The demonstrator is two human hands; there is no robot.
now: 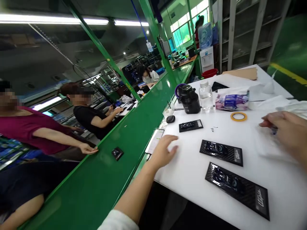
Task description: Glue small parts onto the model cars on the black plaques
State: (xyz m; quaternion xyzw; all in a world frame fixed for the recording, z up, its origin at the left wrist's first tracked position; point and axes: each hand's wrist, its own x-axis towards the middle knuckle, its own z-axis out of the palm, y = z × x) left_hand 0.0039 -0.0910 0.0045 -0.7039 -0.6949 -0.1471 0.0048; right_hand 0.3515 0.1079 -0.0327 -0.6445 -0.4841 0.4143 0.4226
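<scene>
Nearest plaque (239, 191), long axis diagonal, lettered end toward lower right; left hand (164, 151) fingers spread, right hand (285, 127) fingers unclear.

In the lower right, the lowest plaque (248, 193) is black with a woven pattern and pale lettering (259, 198); table (185, 169) white, tape (239, 120) yellow-orange, left-centre counter (96, 182) green.

1) White sleeve (118, 221) on the left arm, plain cloth, its hem curving round the forearm near the bottom edge of the view
2) Left forearm (140, 187), bare from that hem down, slender and narrowing to the wrist
3) Left hand (163, 151), bare, with slim fingers
4) Right hand (287, 126), also bare, its outline softened by blur
</scene>
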